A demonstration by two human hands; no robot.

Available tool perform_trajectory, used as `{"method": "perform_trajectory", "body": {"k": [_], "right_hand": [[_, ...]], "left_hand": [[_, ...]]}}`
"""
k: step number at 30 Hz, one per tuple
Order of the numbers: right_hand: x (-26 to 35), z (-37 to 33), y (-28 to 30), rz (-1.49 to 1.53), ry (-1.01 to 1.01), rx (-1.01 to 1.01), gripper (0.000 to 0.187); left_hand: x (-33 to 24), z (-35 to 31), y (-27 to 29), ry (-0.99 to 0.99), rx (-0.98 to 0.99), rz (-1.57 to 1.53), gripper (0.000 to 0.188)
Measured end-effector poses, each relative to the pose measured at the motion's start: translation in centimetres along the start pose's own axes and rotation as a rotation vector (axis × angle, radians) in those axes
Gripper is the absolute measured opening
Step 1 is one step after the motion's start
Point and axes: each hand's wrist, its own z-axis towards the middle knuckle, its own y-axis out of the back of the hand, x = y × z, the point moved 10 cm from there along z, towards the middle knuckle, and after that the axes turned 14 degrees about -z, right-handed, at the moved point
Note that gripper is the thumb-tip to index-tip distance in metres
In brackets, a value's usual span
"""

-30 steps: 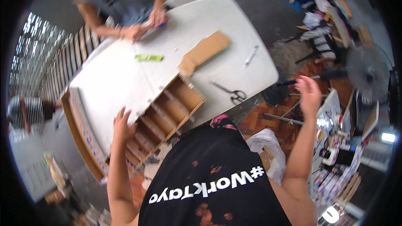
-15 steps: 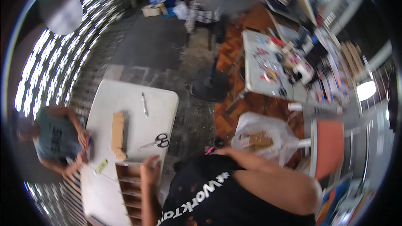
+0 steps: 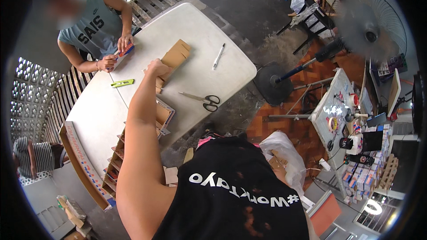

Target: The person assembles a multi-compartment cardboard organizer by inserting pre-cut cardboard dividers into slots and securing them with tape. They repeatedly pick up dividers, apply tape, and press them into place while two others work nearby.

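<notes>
My left arm reaches across the white table (image 3: 222, 33). At its end, my left hand (image 3: 158, 68) is closed on the near end of a long folded brown cardboard piece (image 3: 178, 54), which has notched edges. Below that hand, partly behind my forearm, stands a cardboard box with dividers (image 3: 163, 114). Black-handled scissors (image 3: 205, 101) lie to the right of the cardboard piece, and a white pen (image 3: 219, 57) lies farther off. A yellow-green box cutter (image 3: 122, 83) is left of my hand. My right hand is hidden behind my body.
Across the table a co-worker (image 3: 100, 31) holds a small blue and red box (image 3: 126, 50). A long printed carton (image 3: 82, 164) stands at lower left. Toward the right are a standing fan (image 3: 369, 31), a cluttered side table (image 3: 327, 102) and a plastic bag (image 3: 284, 151).
The view has turned and sharpened. My left hand has moved from beside the divided box to the cardboard piece and taken hold of it. My right forearm has mostly left view.
</notes>
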Motion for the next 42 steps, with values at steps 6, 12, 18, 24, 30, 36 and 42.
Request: {"method": "perform_trajectory", "body": {"k": [6,12,18,24,30,36,42], "right_hand": [[4.9,2.0,-4.6,0.156,0.029,0.106,0.042],[9.7,7.3,-5.2,0.337,0.08,0.089,0.04],[29.4,3.5,2.3,-0.256,0.578,-0.232,0.036],[41.9,1.8,1.5,-0.281,0.776,-0.14,0.035],[51.0,-3.3,-0.5,-0.348,0.903,-0.116,0.035],[59.4,-9.9,-7.9,-0.392,0.971,-0.131,0.034],[62.0,-13.3,-13.9,-0.494,0.939,-0.152,0.034]], "left_hand": [[-4.8,-3.7,1.7,-0.114,-0.004,0.093,0.092],[-11.3,-10.4,1.4,-0.29,-0.186,0.281,0.073],[-5.4,-10.1,0.4,-0.406,-0.397,0.188,0.028],[-3.9,-18.9,16.0,-0.426,-0.816,-0.174,0.042],[26.8,-37.7,33.9,0.096,-1.159,-0.124,0.063],[55.7,-53.5,38.8,0.543,-1.039,-0.498,0.076],[65.9,-53.3,33.5,0.778,-0.928,-0.392,0.079]]}}
